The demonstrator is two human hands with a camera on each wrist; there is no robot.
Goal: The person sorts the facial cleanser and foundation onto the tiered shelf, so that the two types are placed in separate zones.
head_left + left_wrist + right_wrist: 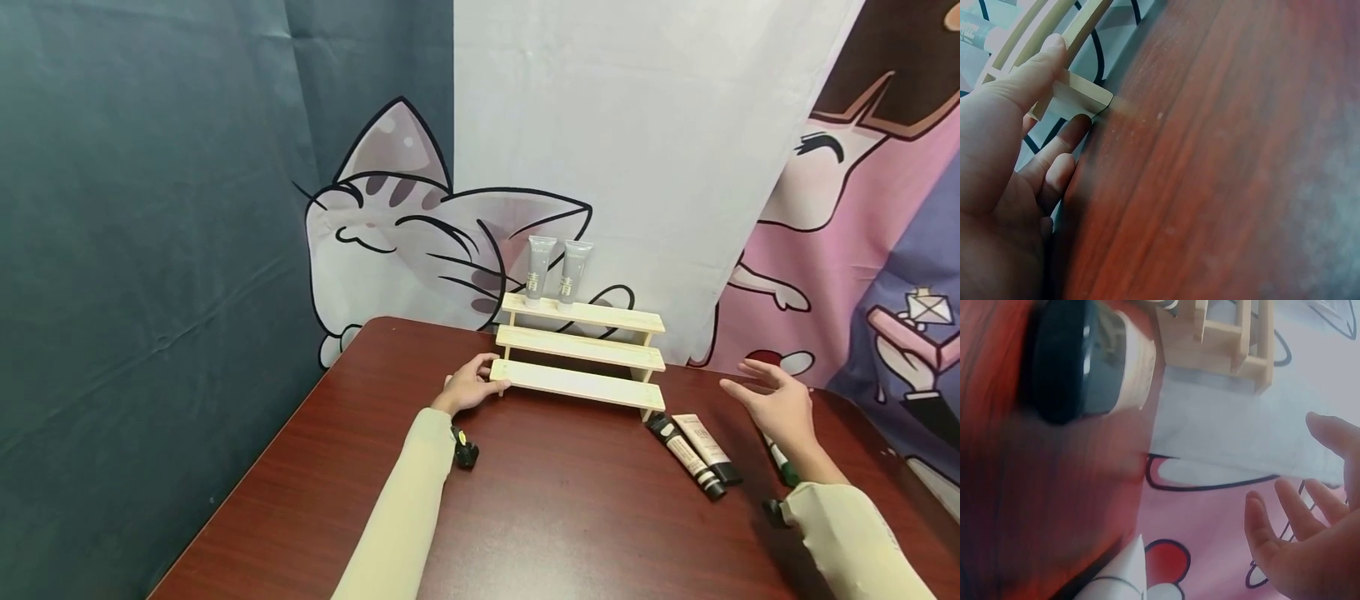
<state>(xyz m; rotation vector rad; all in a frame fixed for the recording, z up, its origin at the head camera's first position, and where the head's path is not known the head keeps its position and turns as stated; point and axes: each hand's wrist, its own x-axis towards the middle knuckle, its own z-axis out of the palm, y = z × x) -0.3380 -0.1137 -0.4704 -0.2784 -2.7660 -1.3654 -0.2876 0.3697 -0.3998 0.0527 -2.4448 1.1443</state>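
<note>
A pale wooden three-step rack stands toward the back of the table. My left hand grips the left end of its lowest step. In the left wrist view the thumb lies along the wood, with the other fingers beyond the end. Two grey tubes stand upright on the top step. My right hand hovers to the right of the rack, thumb and fingers spread with nothing between them. Below and left of it lie a black tube and a cream tube with a black cap, side by side.
A white tube with a green cap lies partly hidden under my right forearm. The dark red wooden table ends at a printed cloth backdrop behind the rack. A green-grey cloth hangs along the left side.
</note>
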